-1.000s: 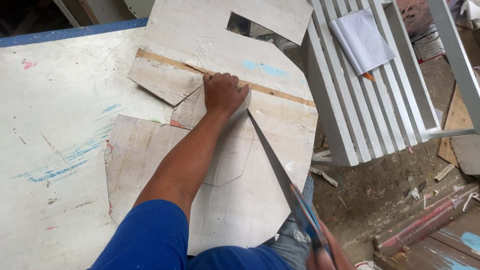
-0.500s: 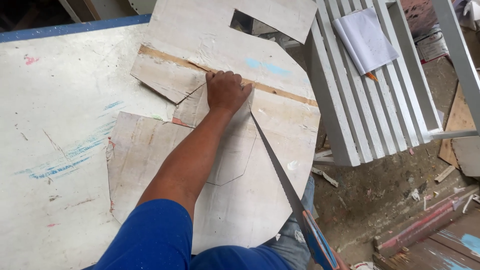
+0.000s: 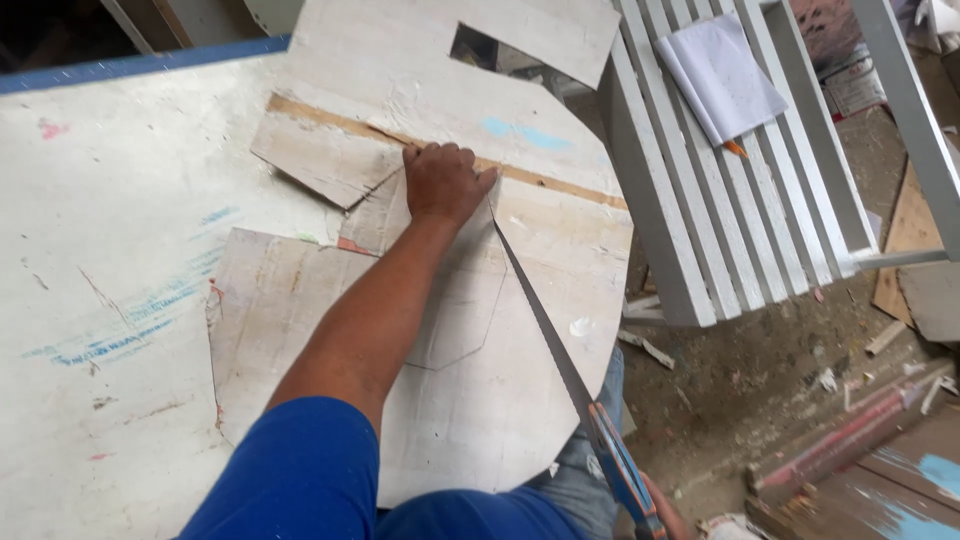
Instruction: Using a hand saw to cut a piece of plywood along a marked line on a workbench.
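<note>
My left hand (image 3: 445,180) presses flat on a pale many-sided cut piece (image 3: 460,300) that lies on a large whitish plywood panel (image 3: 540,400). A hand saw's long blade (image 3: 545,320) runs slantwise from just right of that hand down to a blue and orange handle (image 3: 620,465). My right hand (image 3: 665,512) grips the handle at the bottom edge and is mostly out of frame. The blade's tip lies close to my left thumb. My blue sleeve (image 3: 300,470) covers the panel's near edge.
The panel rests on a scuffed white worktable (image 3: 100,250) with a blue far edge. A white slatted bench (image 3: 720,200) stands to the right, with folded paper (image 3: 720,75) and an orange pencil (image 3: 737,148) on it. Scrap wood (image 3: 850,440) litters the dirt floor.
The saw and my left hand stay almost where they were. Less of my right hand shows at the bottom edge than a second ago.
</note>
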